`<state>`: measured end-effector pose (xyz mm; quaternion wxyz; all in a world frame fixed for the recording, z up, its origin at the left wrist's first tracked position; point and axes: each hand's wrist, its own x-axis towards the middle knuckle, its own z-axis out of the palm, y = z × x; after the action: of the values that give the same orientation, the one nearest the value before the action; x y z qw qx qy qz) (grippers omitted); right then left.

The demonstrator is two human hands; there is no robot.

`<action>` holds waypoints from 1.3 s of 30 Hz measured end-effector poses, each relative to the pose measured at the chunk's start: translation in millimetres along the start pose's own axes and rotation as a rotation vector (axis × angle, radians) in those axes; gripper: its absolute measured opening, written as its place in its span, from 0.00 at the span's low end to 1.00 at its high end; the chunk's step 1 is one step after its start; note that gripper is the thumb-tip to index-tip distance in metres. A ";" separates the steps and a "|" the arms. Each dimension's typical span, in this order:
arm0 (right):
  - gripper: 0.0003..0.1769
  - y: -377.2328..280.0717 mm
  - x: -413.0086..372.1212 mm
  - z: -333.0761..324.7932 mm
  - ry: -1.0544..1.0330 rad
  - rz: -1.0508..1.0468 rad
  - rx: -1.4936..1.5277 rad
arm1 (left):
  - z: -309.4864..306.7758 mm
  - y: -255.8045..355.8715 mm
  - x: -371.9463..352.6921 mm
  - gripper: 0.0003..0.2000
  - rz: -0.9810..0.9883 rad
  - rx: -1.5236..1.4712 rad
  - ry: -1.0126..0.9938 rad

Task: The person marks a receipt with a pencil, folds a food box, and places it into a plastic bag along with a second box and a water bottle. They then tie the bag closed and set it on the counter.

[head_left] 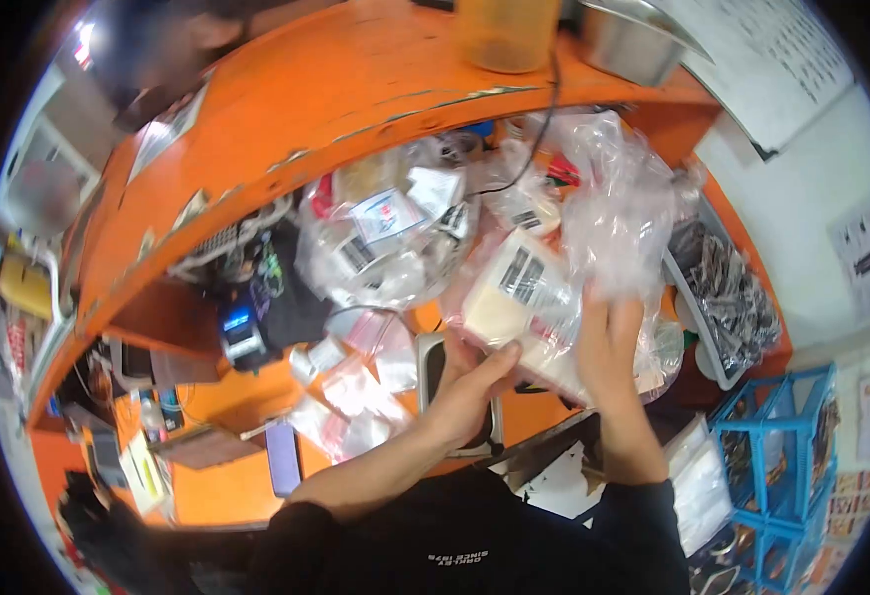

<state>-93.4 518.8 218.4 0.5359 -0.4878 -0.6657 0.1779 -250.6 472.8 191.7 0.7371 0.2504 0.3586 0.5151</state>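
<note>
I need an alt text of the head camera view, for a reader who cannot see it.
A person's left hand holds a pale plastic-wrapped pack over an orange counter, with the right hand, slightly blurred, at its right side. A filled clear bag lies to the left; a blue rack stands at far right.

Bright light glares on the plastic bag (621, 213), fisheye distortion bends the edges, and blur softens the right hand (612, 347).

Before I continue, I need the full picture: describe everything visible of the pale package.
The pale package is cream-white and block-like, with dark printed bars on top and clear, plastic-looking wrap. It is slanted, beside clear bags. The left hand holds its near edge, thumb on top; the right hand is at its right, contact unclear.
</note>
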 end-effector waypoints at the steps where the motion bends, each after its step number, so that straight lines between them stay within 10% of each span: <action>1: 0.16 -8.8 -10.9 4.5 -0.084 -0.110 -0.048 | -5.3 3.8 -2.3 0.39 -0.097 -0.113 -0.061; 6: 0.27 -89.2 -51.4 26.2 -0.491 -0.374 -0.410 | -57.1 -34.7 -12.0 0.37 0.010 -0.398 -0.130; 28: 0.30 -119.0 -71.0 38.3 -0.567 -0.507 -0.582 | -65.2 -23.9 -35.0 0.36 0.106 -0.472 -0.197; 39: 0.18 -120.2 -92.6 28.5 -0.593 -0.513 -0.158 | -78.2 -26.7 -42.5 0.35 0.138 -0.400 -0.138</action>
<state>-178.5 393.8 249.4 0.3084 -0.2730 -0.9034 0.1197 -305.6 423.7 135.2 0.7580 0.1577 0.1800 0.6068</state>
